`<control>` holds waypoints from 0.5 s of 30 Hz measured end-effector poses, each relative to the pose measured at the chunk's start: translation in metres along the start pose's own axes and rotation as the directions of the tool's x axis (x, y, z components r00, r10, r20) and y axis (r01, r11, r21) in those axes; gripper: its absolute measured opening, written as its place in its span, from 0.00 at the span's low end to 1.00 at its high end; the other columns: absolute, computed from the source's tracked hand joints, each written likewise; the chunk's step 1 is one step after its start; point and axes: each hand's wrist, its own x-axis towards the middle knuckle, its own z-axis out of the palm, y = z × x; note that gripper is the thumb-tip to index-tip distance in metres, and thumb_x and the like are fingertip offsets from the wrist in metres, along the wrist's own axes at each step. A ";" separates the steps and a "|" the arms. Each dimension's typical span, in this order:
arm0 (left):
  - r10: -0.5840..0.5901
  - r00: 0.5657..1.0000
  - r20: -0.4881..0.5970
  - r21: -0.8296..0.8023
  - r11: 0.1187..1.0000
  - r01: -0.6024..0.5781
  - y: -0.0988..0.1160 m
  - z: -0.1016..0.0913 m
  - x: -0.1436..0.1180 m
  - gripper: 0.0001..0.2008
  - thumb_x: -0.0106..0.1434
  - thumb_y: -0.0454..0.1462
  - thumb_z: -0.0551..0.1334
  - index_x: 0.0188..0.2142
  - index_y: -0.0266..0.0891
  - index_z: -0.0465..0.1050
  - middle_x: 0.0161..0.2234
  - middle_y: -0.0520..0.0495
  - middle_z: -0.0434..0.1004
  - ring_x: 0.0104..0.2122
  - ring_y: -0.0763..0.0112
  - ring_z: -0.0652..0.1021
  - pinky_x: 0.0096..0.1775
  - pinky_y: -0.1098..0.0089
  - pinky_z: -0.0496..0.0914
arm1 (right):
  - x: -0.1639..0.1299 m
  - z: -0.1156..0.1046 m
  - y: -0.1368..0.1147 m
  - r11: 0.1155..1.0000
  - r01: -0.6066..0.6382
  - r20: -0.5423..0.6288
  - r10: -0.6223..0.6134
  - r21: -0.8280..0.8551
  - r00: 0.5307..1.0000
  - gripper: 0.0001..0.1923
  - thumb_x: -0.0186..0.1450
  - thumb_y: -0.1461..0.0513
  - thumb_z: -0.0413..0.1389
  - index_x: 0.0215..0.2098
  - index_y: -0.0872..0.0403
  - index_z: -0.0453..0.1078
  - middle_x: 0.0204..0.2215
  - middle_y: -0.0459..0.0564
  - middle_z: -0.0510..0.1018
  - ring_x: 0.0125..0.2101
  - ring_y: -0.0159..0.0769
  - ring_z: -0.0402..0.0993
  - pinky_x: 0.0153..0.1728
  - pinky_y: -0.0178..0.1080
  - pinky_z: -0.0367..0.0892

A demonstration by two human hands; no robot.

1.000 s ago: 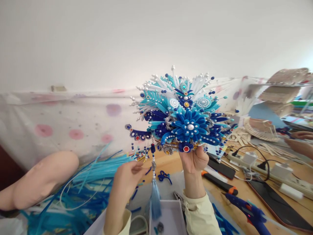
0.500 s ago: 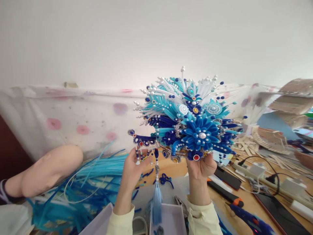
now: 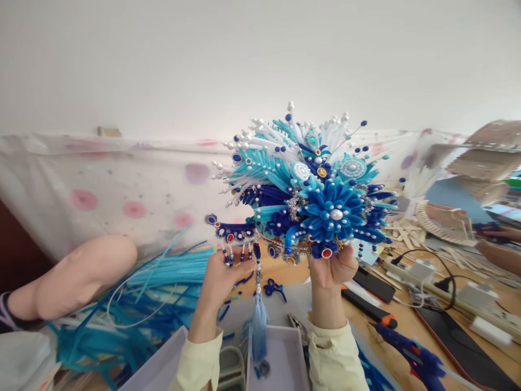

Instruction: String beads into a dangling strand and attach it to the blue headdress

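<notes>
A blue, turquoise and white headdress (image 3: 336,198) with chenille flowers, pearls and gems is held up in front of me. My right hand (image 3: 331,269) grips its lower rim from below; part of the fingers is hidden behind it. On the left side, a dark-blue gem-studded wing (image 3: 234,233) juts out with short bead strands hanging from it. My left hand (image 3: 223,279) is at these strands, thumb stretched to the right and fingers partly hidden behind the beads. Beside the thumb hangs a long light-blue tassel (image 3: 259,326).
Turquoise and blue chenille stems (image 3: 171,271) lie at the left near a bare knee (image 3: 101,266). In front are a white tray (image 3: 280,353) and pliers (image 3: 296,323). A glue gun (image 3: 411,353), phones and a power strip (image 3: 451,301) lie right. Another person's hand (image 3: 502,244) shows far right.
The headdress and both hands have shifted slightly up and left in view, along with the background. The tassel still hangs. The other person's hand shows more at the right edge.
</notes>
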 end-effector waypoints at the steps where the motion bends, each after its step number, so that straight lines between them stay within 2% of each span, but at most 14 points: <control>1: -0.007 1.000 -0.006 0.003 1.000 0.007 0.000 0.000 0.000 0.16 0.43 0.41 0.72 0.32 0.36 0.80 0.30 0.46 0.81 0.31 0.65 0.78 0.34 0.69 0.71 | 0.000 0.001 0.000 1.000 -0.007 0.003 0.007 0.003 1.000 0.17 0.49 0.58 0.69 0.38 0.40 0.78 0.42 0.42 0.84 0.56 0.43 0.72 0.61 0.54 0.61; 6: -0.042 0.997 -0.065 0.041 0.998 0.045 -0.001 0.003 0.003 0.19 0.40 0.43 0.72 0.32 0.37 0.78 0.30 0.46 0.81 0.31 0.63 0.79 0.34 0.67 0.73 | -0.001 0.008 0.002 0.999 -0.046 0.026 0.046 -0.006 0.999 0.19 0.45 0.57 0.70 0.36 0.41 0.78 0.40 0.44 0.85 0.50 0.49 0.76 0.59 0.58 0.61; 9: -0.067 0.993 -0.092 0.078 0.994 0.074 -0.002 0.002 0.007 0.21 0.38 0.44 0.71 0.32 0.38 0.75 0.31 0.45 0.81 0.33 0.58 0.80 0.38 0.61 0.74 | -0.002 0.012 0.004 0.997 -0.069 0.044 0.070 -0.034 0.997 0.17 0.47 0.57 0.68 0.37 0.42 0.77 0.38 0.45 0.85 0.47 0.49 0.78 0.59 0.59 0.61; 11: -0.081 0.992 -0.095 0.100 0.991 0.091 -0.003 -0.002 0.009 0.26 0.37 0.46 0.70 0.37 0.37 0.73 0.36 0.41 0.81 0.37 0.52 0.80 0.43 0.55 0.74 | -0.002 0.013 0.007 0.995 -0.082 0.059 0.085 -0.051 0.995 0.17 0.49 0.56 0.66 0.38 0.43 0.77 0.37 0.46 0.85 0.46 0.48 0.79 0.58 0.59 0.61; 13: -0.059 0.990 -0.127 0.156 0.985 0.079 -0.005 -0.009 0.010 0.34 0.37 0.48 0.70 0.44 0.35 0.71 0.44 0.35 0.79 0.45 0.47 0.79 0.50 0.51 0.71 | 0.000 0.013 0.010 0.994 -0.096 0.075 0.100 -0.058 0.992 0.19 0.48 0.56 0.67 0.39 0.45 0.77 0.39 0.47 0.85 0.45 0.48 0.79 0.57 0.58 0.62; 15: 0.029 0.981 -0.189 0.323 0.946 0.034 -0.005 -0.021 0.008 0.39 0.40 0.53 0.68 0.50 0.34 0.68 0.51 0.31 0.75 0.52 0.43 0.75 0.54 0.48 0.68 | 0.002 0.011 0.013 0.993 -0.106 0.090 0.111 -0.055 0.990 0.21 0.50 0.54 0.67 0.42 0.48 0.76 0.42 0.49 0.83 0.45 0.47 0.78 0.55 0.58 0.64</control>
